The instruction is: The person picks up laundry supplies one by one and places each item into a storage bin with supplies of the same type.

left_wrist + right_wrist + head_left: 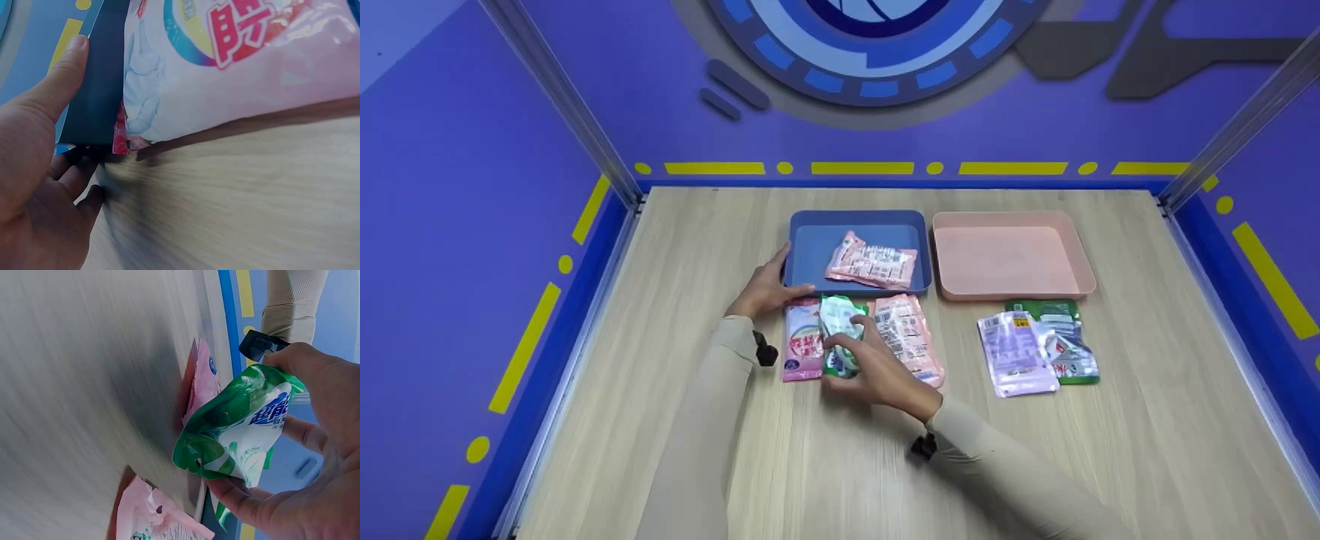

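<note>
My right hand (877, 371) grips a green-and-white pouch (242, 430) between thumb and fingers, in front of the blue tray (810, 251). At that tray's front left corner, my left hand (765, 289) holds on, its thumb along the wall and its other fingers around the outside in the left wrist view. A pink-and-white pouch with a rainbow print (185, 90) lies close by the left hand. To the right of the green-and-white pouch is a pale pink pouch (911, 337), partly hidden by the right hand. Another pale pink pouch (877, 264) lies inside the blue tray.
A peach tray (1012, 259) stands to the right of the blue one. In front of it, a lilac pouch (1016, 360) overlaps a green-and-silver pouch (1076, 349). Blue-purple walls (465, 225) border the wooden table (1147, 450) at the back and sides.
</note>
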Demonstrator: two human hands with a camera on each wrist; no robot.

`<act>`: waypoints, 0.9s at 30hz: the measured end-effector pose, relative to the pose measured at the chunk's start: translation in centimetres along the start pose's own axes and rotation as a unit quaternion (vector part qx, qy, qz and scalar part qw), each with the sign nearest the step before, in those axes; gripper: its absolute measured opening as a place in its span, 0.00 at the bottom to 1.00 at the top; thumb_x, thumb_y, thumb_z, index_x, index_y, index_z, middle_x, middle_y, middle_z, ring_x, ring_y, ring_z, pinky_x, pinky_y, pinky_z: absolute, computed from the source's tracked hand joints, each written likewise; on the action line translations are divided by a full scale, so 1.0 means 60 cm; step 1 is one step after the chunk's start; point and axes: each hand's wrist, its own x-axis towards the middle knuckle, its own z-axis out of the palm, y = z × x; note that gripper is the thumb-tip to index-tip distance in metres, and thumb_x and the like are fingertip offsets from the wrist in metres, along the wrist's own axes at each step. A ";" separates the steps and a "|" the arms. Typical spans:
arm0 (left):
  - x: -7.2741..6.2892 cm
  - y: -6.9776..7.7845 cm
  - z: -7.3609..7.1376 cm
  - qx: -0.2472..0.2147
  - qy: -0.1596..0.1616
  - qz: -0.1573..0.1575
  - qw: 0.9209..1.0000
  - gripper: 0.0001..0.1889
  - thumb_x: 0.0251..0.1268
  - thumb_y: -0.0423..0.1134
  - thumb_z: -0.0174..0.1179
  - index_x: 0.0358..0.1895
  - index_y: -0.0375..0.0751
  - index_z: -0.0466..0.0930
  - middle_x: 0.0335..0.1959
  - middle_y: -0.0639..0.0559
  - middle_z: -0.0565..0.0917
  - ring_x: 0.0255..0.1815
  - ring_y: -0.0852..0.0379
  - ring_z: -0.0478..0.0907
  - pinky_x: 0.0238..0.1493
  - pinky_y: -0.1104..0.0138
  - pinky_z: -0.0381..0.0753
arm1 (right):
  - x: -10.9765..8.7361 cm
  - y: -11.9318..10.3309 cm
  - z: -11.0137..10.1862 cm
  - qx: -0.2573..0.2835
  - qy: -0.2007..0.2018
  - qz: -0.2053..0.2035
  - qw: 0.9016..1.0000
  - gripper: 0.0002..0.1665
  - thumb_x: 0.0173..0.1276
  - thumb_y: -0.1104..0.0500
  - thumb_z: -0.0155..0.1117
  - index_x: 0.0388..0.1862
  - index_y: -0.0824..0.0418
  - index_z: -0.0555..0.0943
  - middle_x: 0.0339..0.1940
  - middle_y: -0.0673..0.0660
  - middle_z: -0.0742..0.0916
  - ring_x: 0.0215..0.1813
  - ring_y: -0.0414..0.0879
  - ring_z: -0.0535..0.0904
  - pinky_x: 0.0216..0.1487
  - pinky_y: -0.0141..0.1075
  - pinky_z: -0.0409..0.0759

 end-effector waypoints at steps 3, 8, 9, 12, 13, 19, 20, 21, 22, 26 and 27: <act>0.000 0.000 0.000 0.002 -0.001 0.001 1.000 0.58 0.63 0.55 0.72 0.86 0.52 0.38 0.85 0.43 0.48 0.84 0.44 0.46 0.81 0.50 0.52 | 0.000 0.000 -0.002 0.002 0.003 -0.001 1.000 0.28 0.63 0.42 0.76 0.59 0.48 0.83 0.76 0.71 0.63 0.72 0.69 0.65 0.66 0.67 0.71; 0.000 0.000 0.000 0.004 -0.002 -0.001 1.000 0.58 0.63 0.56 0.72 0.86 0.52 0.38 0.85 0.43 0.48 0.84 0.44 0.46 0.81 0.50 0.51 | -0.001 0.002 -0.003 0.006 0.010 -0.005 1.000 0.26 0.63 0.42 0.76 0.58 0.47 0.83 0.76 0.71 0.63 0.71 0.69 0.67 0.64 0.66 0.73; 0.000 0.000 0.000 0.004 -0.002 -0.001 1.000 0.58 0.63 0.56 0.72 0.86 0.52 0.38 0.85 0.43 0.48 0.84 0.44 0.46 0.81 0.50 0.51 | -0.002 0.003 -0.003 0.007 0.012 -0.007 1.000 0.26 0.63 0.43 0.76 0.58 0.47 0.83 0.76 0.71 0.63 0.71 0.69 0.67 0.64 0.66 0.73; 0.001 -0.001 0.001 0.006 -0.002 -0.002 1.000 0.58 0.63 0.56 0.72 0.86 0.52 0.37 0.85 0.43 0.47 0.84 0.44 0.45 0.81 0.50 0.51 | -0.002 0.006 -0.003 0.012 0.017 -0.013 1.000 0.26 0.63 0.44 0.77 0.58 0.48 0.83 0.75 0.71 0.63 0.71 0.68 0.67 0.64 0.64 0.74; 0.001 -0.002 0.001 0.005 -0.002 -0.003 1.000 0.58 0.63 0.56 0.72 0.86 0.52 0.37 0.85 0.42 0.47 0.84 0.43 0.45 0.81 0.49 0.51 | -0.002 0.007 -0.003 0.013 0.020 -0.017 1.000 0.26 0.62 0.44 0.77 0.57 0.48 0.83 0.74 0.70 0.64 0.70 0.67 0.67 0.64 0.64 0.74; 0.000 -0.002 0.001 0.007 0.002 -0.007 1.000 0.59 0.62 0.57 0.72 0.86 0.52 0.38 0.85 0.42 0.49 0.84 0.42 0.47 0.81 0.49 0.51 | -0.004 0.013 -0.008 0.015 0.030 -0.030 0.999 0.27 0.62 0.46 0.78 0.59 0.49 0.83 0.71 0.67 0.67 0.66 0.63 0.71 0.62 0.60 0.76; 0.000 -0.002 0.001 0.006 0.002 -0.006 1.000 0.58 0.62 0.57 0.72 0.86 0.52 0.39 0.85 0.42 0.49 0.84 0.42 0.47 0.81 0.49 0.51 | -0.005 0.014 -0.010 0.016 0.030 -0.031 0.999 0.27 0.62 0.45 0.78 0.59 0.49 0.83 0.71 0.67 0.67 0.64 0.62 0.72 0.61 0.59 0.77; 0.001 -0.002 0.001 0.004 0.002 -0.006 1.000 0.58 0.63 0.57 0.72 0.86 0.52 0.39 0.85 0.42 0.49 0.84 0.42 0.47 0.81 0.49 0.51 | -0.005 0.016 -0.011 0.017 0.030 -0.033 0.999 0.27 0.62 0.46 0.78 0.59 0.48 0.83 0.71 0.66 0.67 0.64 0.61 0.72 0.60 0.59 0.77; 0.001 -0.002 0.001 0.004 0.002 -0.006 1.000 0.58 0.63 0.56 0.72 0.86 0.51 0.39 0.84 0.41 0.49 0.84 0.42 0.47 0.81 0.49 0.52 | -0.006 0.017 -0.012 0.018 0.030 -0.034 0.999 0.26 0.62 0.46 0.78 0.59 0.48 0.83 0.70 0.65 0.68 0.63 0.60 0.72 0.59 0.58 0.78; 0.002 -0.001 0.001 0.006 0.001 -0.005 1.000 0.58 0.63 0.56 0.72 0.86 0.52 0.39 0.84 0.42 0.49 0.84 0.43 0.47 0.81 0.49 0.52 | -0.008 0.022 -0.014 0.019 0.030 -0.038 0.999 0.26 0.63 0.46 0.78 0.59 0.49 0.83 0.67 0.62 0.70 0.60 0.57 0.73 0.57 0.54 0.79; 0.002 -0.002 0.001 0.007 0.001 -0.006 1.000 0.58 0.63 0.56 0.72 0.86 0.52 0.39 0.84 0.42 0.49 0.84 0.43 0.47 0.81 0.49 0.52 | -0.008 0.023 -0.015 0.020 0.028 -0.038 0.999 0.26 0.63 0.47 0.78 0.59 0.49 0.83 0.66 0.62 0.70 0.59 0.56 0.73 0.56 0.53 0.79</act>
